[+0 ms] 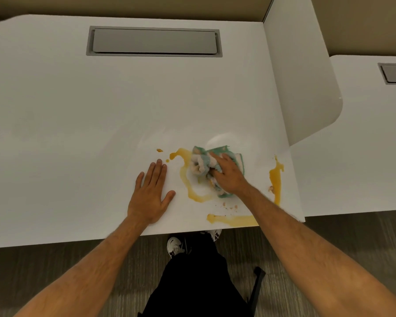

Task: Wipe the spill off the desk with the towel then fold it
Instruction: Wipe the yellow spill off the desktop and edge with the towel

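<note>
A person stands at a smooth white table (78,115). The right hand (226,173) lies on a bunched green-and-cream terry towel (200,164), with the index finger stretched over its top and the other fingers curled into the cloth, gripping it against the tabletop. The towel sits near the table's near right corner, inside a ring of orange-yellow liquid spill (185,177). More of the spill lies in a streak along the near edge, in a vertical streak near the right edge, and in small drops to the far left of the towel. The left hand (152,193) rests flat on the table just left of the spill, fingers straight and close together, holding nothing. A grey rectangular recessed hatch (153,41) lies at the far side of the table.
</note>
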The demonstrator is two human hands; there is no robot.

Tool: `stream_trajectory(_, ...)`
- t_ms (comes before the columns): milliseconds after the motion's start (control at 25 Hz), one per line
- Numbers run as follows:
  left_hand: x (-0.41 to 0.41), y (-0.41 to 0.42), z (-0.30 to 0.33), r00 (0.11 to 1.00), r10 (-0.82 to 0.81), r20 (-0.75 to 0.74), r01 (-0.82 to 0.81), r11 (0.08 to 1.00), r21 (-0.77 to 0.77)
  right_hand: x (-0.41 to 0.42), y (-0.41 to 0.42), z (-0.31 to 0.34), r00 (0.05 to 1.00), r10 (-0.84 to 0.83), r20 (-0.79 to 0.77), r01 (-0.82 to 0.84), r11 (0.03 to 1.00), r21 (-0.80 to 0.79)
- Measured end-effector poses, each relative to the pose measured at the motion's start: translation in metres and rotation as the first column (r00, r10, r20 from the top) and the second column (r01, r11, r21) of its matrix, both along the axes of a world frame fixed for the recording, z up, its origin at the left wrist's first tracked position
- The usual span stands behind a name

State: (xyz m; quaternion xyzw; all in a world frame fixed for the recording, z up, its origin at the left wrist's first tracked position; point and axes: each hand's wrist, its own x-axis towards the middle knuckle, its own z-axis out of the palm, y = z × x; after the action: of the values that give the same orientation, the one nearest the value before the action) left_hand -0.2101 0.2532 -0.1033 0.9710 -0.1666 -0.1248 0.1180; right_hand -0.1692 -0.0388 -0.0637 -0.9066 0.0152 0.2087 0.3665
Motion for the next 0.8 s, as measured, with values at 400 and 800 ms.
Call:
stream_trajectory(400,0.015,0.025,0.008,1.0,0.022,0.012,-0.022,0.998,-0.056,-0.019,-0.043,0.035,0.81,-0.582,-0.072,0.561,0.734,0.382)
stream_trajectory(800,0.019,0.035,-0.006,0.997,0.072,0.009,-0.072,0.997,0.029,0.029,0.008,-0.001,0.898,-0.435,-0.059,0.439,0.895,0.082)
